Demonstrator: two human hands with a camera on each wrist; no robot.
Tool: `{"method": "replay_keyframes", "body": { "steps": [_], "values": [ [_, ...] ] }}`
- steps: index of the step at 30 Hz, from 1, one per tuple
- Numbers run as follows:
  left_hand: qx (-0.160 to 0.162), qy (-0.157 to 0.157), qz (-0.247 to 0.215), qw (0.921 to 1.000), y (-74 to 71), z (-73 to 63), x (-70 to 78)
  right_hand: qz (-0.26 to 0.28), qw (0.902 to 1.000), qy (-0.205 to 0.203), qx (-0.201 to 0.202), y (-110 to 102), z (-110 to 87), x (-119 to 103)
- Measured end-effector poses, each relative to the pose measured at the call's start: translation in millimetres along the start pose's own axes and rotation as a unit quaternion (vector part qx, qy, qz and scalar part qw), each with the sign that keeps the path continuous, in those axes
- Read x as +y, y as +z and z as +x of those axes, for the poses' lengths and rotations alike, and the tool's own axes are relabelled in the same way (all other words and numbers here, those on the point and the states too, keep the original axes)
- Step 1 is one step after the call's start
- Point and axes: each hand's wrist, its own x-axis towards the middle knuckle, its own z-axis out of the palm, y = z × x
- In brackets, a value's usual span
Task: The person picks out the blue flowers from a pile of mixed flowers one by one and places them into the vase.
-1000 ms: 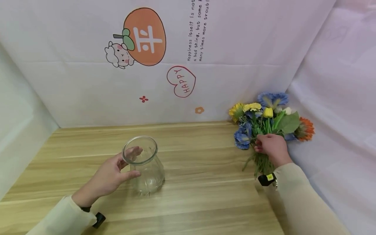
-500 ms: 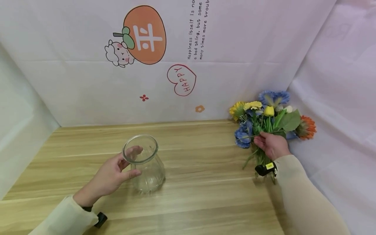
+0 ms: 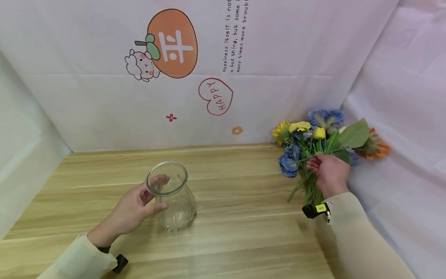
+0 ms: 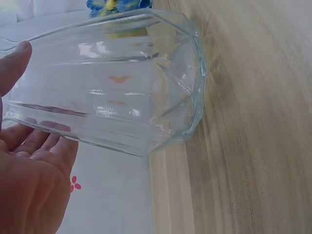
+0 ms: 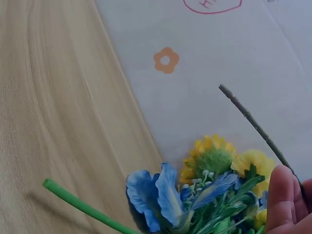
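A clear glass vase [image 3: 178, 214] with a wide round mouth stands upright on the wooden table. My left hand [image 3: 127, 211] holds it by the neck, thumb on the near side and fingers round the far side; the left wrist view shows the faceted glass [image 4: 112, 92] close up. At the right, my right hand [image 3: 332, 174] pinches the dark stem [image 5: 253, 122] of an orange flower [image 3: 378, 150] with a broad green leaf [image 3: 354, 133]. The stem's cut end points left. Under that hand lies a bunch of blue and yellow artificial flowers [image 3: 288, 162], partly hidden by it.
The wood-grain table [image 3: 237, 217] meets a white printed cloth backdrop [image 3: 261, 100] at the back. Another white cloth [image 3: 407, 174] closes off the right side, close beside the flowers. In the right wrist view a thick green stem [image 5: 87, 208] juts from the bunch.
The right hand has come to pinch the orange flower's stem and shifted slightly right; the orange bloom and its leaf have moved right and up from the bunch. Left hand and vase stay put.
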Motion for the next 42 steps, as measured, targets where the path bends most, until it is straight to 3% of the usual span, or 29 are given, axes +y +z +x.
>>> {"method": "replay_keyframes", "body": {
  "steps": [5, 9, 14, 20, 29, 35, 42],
  "values": [
    [-0.004, -0.005, -0.005, 1.0000, -0.3, -0.1, -0.9, -0.056, 0.9971, -0.050, -0.007, -1, -7.1, -2],
    [-0.006, -0.008, -0.001, 0.9999, -0.9, -0.3, -1.0, -0.158, 0.9831, -0.092, -0.009, -1, -10.7, -2],
    [-0.008, -0.004, 0.009, 0.9999, -1.4, 0.8, -0.4, -0.278, 0.9537, -0.114, -0.014, 4, -16.2, 0],
    [-0.008, -0.009, 0.004, 0.9999, -0.3, 0.5, 0.0, -0.389, 0.9067, -0.153, -0.058, 16, -30.7, 6],
    [-0.003, -0.014, 0.009, 0.9999, -1.6, 1.3, 0.8, -0.448, 0.8595, -0.196, -0.149, 40, -51.2, 27],
    [-0.008, -0.024, 0.005, 0.9997, -1.4, 1.7, 1.0, -0.486, 0.8269, -0.184, -0.215, 63, -69.5, 42],
    [-0.005, -0.020, -0.001, 0.9998, -1.2, 1.5, -0.9, -0.510, 0.7963, -0.163, -0.281, 87, -89.4, 64]
  ]
}}
